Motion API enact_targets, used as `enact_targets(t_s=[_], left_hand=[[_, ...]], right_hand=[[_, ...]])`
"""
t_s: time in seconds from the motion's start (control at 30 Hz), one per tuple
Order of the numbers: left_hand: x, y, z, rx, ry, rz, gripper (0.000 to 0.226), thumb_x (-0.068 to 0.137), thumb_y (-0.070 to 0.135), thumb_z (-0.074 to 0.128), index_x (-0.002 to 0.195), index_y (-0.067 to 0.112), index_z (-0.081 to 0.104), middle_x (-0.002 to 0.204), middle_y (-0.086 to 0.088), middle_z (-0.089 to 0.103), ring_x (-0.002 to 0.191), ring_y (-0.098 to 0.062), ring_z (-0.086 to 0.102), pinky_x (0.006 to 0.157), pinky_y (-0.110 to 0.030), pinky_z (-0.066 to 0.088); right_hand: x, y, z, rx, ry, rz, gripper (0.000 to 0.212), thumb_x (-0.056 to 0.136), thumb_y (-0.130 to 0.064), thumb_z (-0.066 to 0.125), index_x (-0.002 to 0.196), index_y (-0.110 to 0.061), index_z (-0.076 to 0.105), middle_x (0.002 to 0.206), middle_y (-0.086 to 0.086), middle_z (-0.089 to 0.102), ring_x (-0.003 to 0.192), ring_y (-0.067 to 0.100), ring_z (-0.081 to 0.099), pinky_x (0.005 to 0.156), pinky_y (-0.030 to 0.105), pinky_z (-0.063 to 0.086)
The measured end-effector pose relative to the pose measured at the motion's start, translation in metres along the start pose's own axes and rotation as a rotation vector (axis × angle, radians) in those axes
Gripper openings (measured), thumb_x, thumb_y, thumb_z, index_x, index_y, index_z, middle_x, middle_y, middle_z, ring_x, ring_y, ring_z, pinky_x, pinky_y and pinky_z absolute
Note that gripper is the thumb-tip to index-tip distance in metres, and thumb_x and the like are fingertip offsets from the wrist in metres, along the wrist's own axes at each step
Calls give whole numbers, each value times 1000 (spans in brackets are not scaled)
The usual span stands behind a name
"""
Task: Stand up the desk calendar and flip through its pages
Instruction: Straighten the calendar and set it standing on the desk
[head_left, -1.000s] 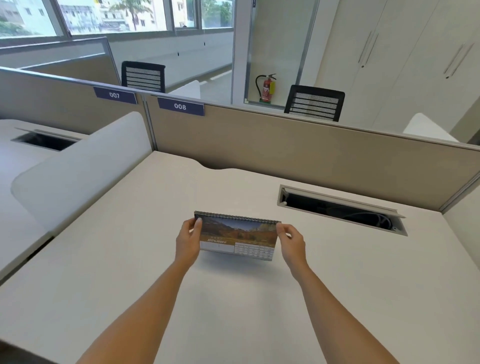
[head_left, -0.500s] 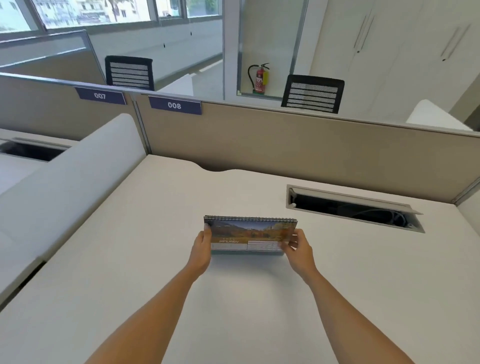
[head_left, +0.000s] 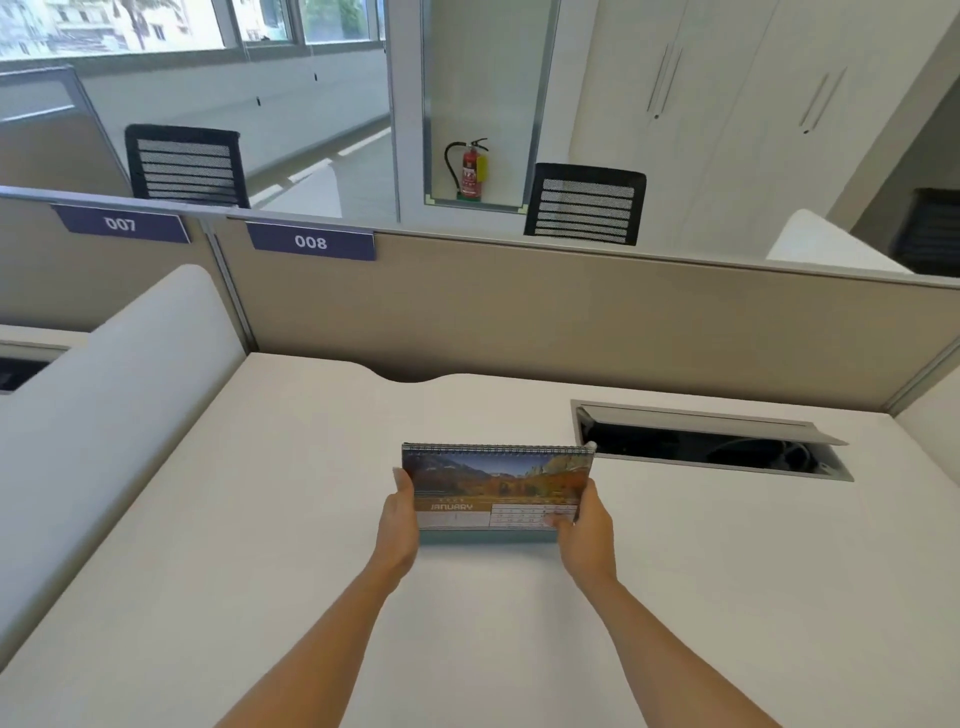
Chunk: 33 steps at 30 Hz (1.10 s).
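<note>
A spiral-bound desk calendar (head_left: 496, 480) stands on the white desk (head_left: 260, 519), spiral at the top, its January page with a mountain photo facing me. My left hand (head_left: 399, 519) grips its left edge. At the lower right corner my right hand (head_left: 584, 525) holds the other side, thumb lying over the date grid. The calendar's teal base shows along the bottom edge, resting on the desk.
An open cable tray slot (head_left: 711, 441) is cut into the desk right behind the calendar. A beige partition (head_left: 519, 322) with labels 007 and 008 closes the back. A white rounded divider (head_left: 119, 374) borders the left side. Black mesh chairs stand beyond the partition.
The calendar has been turned upright from a tilted, upside-down-facing hold and set on its base, a little farther from me. Both hands stayed on its sides.
</note>
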<state>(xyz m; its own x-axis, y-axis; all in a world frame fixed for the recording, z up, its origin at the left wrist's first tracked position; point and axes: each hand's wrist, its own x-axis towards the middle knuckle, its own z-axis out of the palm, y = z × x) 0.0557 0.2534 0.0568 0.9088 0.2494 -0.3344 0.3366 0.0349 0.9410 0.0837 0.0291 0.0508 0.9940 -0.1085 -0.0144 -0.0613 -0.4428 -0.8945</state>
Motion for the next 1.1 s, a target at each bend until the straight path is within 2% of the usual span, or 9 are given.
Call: enact_targets(t_s=[0.1, 0.23, 0.37, 0.6, 0.7, 0.83, 0.97, 1.03, 1.1], left_hand=[[29, 17, -4, 39, -10, -21, 86, 80, 73, 5, 115, 21, 64, 108, -6, 68, 103, -26, 62, 80, -26, 42], [61, 41, -4, 21, -48, -3, 81, 92, 64, 5, 116, 16, 65, 108, -10, 69, 97, -23, 64, 70, -21, 43], [80, 49, -4, 13, -76, -12, 82, 90, 66, 5, 119, 17, 65, 111, -9, 69, 96, -20, 65, 68, -19, 45], [91, 40, -2, 28, -83, -43, 80, 91, 65, 7, 119, 16, 64, 113, -11, 69, 100, -24, 64, 68, -20, 44], [93, 38, -2, 29, -71, -35, 76, 94, 62, 8, 121, 17, 63, 115, -10, 67, 102, -25, 62, 70, -22, 44], [98, 33, -2, 37, -68, -47, 73, 95, 60, 7, 124, 19, 60, 115, -6, 63, 102, -23, 58, 82, -28, 39], [100, 28, 1, 126, 61, -117, 105, 71, 89, 2, 137, 20, 47, 139, -12, 50, 129, -31, 42, 110, -44, 29], [96, 31, 4, 144, 163, -178, 94, 83, 77, 3, 144, 13, 35, 146, -15, 39, 138, -32, 30, 113, -45, 20], [92, 35, 6, 148, 202, -212, 88, 88, 71, 3, 145, 11, 30, 147, -16, 37, 137, -32, 31, 113, -45, 22]], right_hand=[[19, -10, 8, 7, 16, 6, 43, 83, 6, 63, 111, -25, 51, 107, -3, 64, 100, 18, 61, 89, 34, 53], [48, -22, 12, -34, 49, 18, 40, 84, 2, 66, 116, -18, 52, 110, 4, 65, 100, 21, 61, 90, 35, 52], [80, -23, 16, -121, 48, 31, 38, 82, -5, 71, 111, -21, 53, 122, 11, 64, 122, 33, 53, 98, 51, 48], [98, -12, 24, -193, 34, 74, 36, 82, -9, 72, 111, -19, 53, 124, 14, 62, 132, 38, 43, 99, 52, 47], [98, -12, 24, -178, 28, 70, 36, 82, -6, 71, 103, -26, 49, 123, 13, 62, 134, 40, 38, 101, 54, 45], [95, -17, 21, -181, -8, 63, 38, 86, -7, 67, 118, -14, 48, 125, 12, 59, 124, 32, 51, 102, 45, 47], [86, -17, 17, -131, -131, 67, 53, 82, -7, 71, 127, -14, 43, 125, 6, 59, 116, 22, 55, 95, 30, 43], [83, -16, 15, -116, -167, 76, 59, 80, -6, 73, 129, -15, 42, 123, 4, 57, 110, 16, 52, 90, 25, 40], [80, -15, 14, -108, -162, 83, 63, 79, -6, 74, 131, -15, 41, 125, 5, 55, 111, 14, 50, 89, 24, 38]])
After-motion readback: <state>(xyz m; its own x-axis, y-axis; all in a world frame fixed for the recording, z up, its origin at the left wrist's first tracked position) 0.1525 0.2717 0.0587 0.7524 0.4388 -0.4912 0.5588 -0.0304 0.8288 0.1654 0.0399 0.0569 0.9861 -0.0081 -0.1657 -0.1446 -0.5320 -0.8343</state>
